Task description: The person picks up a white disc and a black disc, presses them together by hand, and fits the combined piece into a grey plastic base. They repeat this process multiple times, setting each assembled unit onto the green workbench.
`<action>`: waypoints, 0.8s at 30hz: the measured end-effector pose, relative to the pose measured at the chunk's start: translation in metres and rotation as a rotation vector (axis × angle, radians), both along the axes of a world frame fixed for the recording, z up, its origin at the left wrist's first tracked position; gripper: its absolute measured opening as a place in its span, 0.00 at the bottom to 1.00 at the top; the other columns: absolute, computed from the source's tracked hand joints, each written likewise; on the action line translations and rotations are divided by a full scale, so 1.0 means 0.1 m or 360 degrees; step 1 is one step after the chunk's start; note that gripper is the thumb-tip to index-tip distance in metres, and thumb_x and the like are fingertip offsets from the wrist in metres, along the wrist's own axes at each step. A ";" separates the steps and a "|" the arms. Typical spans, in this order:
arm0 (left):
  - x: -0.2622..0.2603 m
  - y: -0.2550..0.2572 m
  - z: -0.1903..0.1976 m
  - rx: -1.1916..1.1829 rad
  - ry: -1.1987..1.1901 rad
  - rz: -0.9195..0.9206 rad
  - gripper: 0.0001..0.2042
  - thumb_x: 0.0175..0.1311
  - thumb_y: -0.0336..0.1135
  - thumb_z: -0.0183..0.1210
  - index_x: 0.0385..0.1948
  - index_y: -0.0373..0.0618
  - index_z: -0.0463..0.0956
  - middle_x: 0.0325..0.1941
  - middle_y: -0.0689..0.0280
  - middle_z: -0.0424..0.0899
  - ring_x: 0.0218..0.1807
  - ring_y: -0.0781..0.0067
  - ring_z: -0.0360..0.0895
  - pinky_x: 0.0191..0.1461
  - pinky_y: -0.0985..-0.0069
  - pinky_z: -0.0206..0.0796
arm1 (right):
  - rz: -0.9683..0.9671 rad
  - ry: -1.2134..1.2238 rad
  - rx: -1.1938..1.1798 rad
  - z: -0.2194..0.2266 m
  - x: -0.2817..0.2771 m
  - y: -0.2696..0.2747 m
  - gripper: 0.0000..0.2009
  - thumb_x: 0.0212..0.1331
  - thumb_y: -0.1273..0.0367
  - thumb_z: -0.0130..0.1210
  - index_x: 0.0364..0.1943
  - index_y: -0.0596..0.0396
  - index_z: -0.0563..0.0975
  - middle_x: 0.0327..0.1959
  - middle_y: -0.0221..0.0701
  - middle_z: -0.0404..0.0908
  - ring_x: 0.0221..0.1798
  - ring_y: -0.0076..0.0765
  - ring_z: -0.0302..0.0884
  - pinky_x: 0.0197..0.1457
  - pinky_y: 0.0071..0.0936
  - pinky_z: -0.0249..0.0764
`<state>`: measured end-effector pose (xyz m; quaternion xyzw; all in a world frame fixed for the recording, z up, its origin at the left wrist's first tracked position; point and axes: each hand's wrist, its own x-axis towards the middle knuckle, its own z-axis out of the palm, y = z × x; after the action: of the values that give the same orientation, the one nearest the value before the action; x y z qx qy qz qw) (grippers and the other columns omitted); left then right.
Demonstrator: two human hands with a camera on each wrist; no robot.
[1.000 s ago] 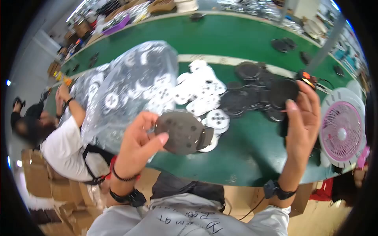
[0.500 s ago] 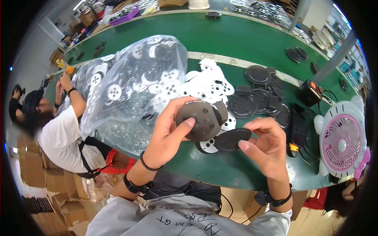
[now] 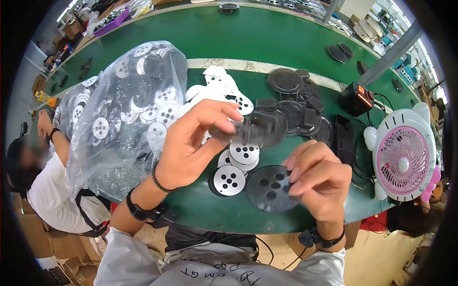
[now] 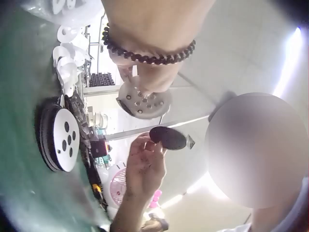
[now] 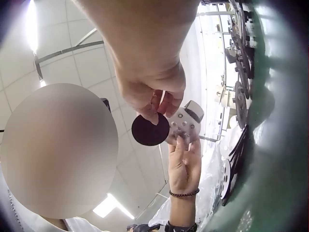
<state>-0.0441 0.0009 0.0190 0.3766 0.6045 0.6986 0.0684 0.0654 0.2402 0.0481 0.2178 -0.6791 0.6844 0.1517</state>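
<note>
In the head view my left hand (image 3: 188, 148) grips a dark round casing (image 3: 267, 127) with a block on its rim, blurred and tipped nearly edge-on. Small studs on its face show in the left wrist view. To the right, my right hand (image 3: 322, 183) pinches a thin dark disc (image 3: 269, 193) by its edge, just above the table. The disc hangs apart from the casing in the left wrist view. Between the hands and beyond the disc lie white discs (image 3: 229, 181) with five holes, the nearest one on top of a dark disc.
A clear plastic bag (image 3: 124, 114) of white discs fills the left. Dark round casings (image 3: 291, 114) are piled beyond my hands, near a black device with a lit display (image 3: 358, 97). A pink and white fan (image 3: 403, 152) stands right. Another person (image 3: 52, 176) sits left.
My right hand came from the dark pile toward me with the disc, its broad face now turned up. My left hand has tipped the casing from face-on to nearly edge-on.
</note>
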 end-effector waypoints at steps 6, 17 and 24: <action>0.10 -0.08 -0.12 -0.0163 0.0039 0.0177 0.13 0.70 0.17 0.53 0.54 0.38 0.72 0.54 0.54 0.78 0.58 0.64 0.78 0.64 0.67 0.69 | 0.0021 0.0168 0.0258 -0.08 -0.04 -0.05 0.08 0.46 0.78 0.69 0.29 0.48 0.89 0.35 0.29 0.81 0.44 0.40 0.79 0.52 0.41 0.79; 0.27 -0.04 -0.13 -0.0048 -0.0279 0.0257 0.18 0.67 0.16 0.58 0.58 0.37 0.76 0.48 0.61 0.83 0.49 0.74 0.80 0.55 0.76 0.73 | -0.0350 0.0261 0.0641 -0.10 0.02 -0.13 0.15 0.42 0.80 0.68 0.36 0.48 0.90 0.37 0.33 0.79 0.39 0.35 0.80 0.38 0.28 0.81; 0.24 -0.06 -0.01 -0.0407 0.0552 0.0352 0.17 0.60 0.15 0.65 0.52 0.35 0.81 0.53 0.49 0.86 0.44 0.56 0.87 0.45 0.71 0.81 | -0.0420 0.0249 0.0711 -0.11 0.06 -0.10 0.18 0.47 0.84 0.64 0.39 0.47 0.91 0.44 0.35 0.77 0.39 0.34 0.79 0.42 0.26 0.85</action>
<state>-0.0198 -0.0051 0.0183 0.4107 0.7284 0.5444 -0.0663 0.0712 0.2299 0.0373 0.2077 -0.8219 0.4731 0.2399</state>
